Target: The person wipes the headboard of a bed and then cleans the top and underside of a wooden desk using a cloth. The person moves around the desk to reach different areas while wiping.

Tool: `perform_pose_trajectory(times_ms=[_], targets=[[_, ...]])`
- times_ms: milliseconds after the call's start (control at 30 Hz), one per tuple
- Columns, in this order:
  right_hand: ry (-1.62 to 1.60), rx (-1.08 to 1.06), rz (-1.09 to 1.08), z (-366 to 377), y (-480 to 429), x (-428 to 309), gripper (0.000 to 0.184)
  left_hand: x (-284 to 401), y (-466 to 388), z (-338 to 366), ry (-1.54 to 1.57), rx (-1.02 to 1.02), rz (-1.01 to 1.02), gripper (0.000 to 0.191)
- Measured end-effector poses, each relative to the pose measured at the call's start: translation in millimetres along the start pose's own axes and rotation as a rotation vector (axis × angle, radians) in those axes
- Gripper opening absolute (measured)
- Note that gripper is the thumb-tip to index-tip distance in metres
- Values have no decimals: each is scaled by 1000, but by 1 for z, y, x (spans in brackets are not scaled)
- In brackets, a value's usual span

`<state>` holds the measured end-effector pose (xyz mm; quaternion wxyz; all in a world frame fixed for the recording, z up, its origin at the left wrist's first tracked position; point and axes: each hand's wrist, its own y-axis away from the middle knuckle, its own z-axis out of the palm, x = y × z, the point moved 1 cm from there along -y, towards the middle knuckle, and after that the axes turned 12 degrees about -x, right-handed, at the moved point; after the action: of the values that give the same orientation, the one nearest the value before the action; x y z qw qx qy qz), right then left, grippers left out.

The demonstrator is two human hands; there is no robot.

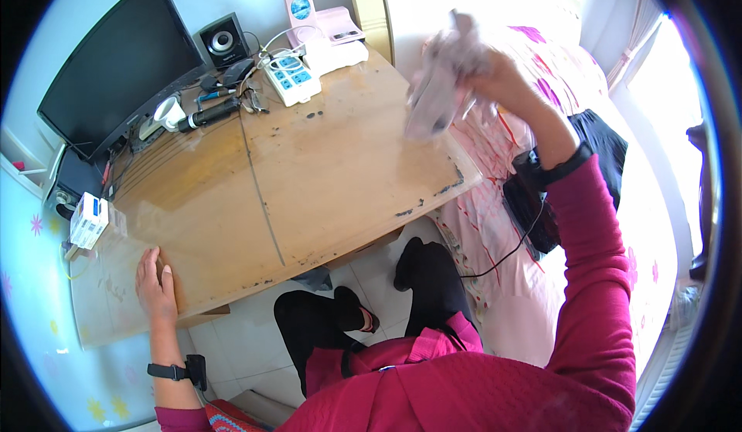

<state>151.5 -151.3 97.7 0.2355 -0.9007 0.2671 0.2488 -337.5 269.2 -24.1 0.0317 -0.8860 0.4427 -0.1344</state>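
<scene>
Over the right end of the wooden desk [324, 159], my right hand [501, 81] grips a crumpled greyish-pink cloth [440, 84]. Cloth and fingers are blurred, and part of the cloth hangs down near the desk's right edge. My left hand [156, 287] rests on the desk's near left part, palm down with fingers extended, holding nothing. A small white box [90, 220] bearing writing stands beyond the left hand, by the wall.
A monitor [122, 67], a speaker [223, 41], a white cup [169, 113], a black flashlight [208, 114], eyeglasses [254, 100] and a power strip [293, 79] line the desk's back. Right of the desk is a bed with floral bedding [504, 316], a black bag [527, 212] and a cable on it.
</scene>
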Motion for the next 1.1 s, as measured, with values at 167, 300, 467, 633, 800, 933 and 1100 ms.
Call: perform_pose_trajectory(times_ms=[167, 300, 467, 633, 800, 933, 1100], targets=[[214, -637, 164, 59, 10, -6, 94, 3, 0, -1, 5, -17, -20, 41], [276, -523, 150, 86, 8, -7, 94, 3, 1, -1, 19, -15, -15, 42], [355, -533, 136, 87, -23, 16, 74, 5, 1, -1, 7, -13, -33, 43], [398, -607, 173, 83, -68, 32, 67, 9, 1, -4, 29, -21, -32, 43], [380, -667, 202, 81, -115, 39, 67, 13, 0, -7, 14, -35, -37, 44], [373, -667, 303, 89, -153, 55, 71, 16, -1, -10, -5, -47, -23, 44], [377, -637, 215, 98, -180, 70, 70, 20, 0, -13, 25, -51, -41, 43]])
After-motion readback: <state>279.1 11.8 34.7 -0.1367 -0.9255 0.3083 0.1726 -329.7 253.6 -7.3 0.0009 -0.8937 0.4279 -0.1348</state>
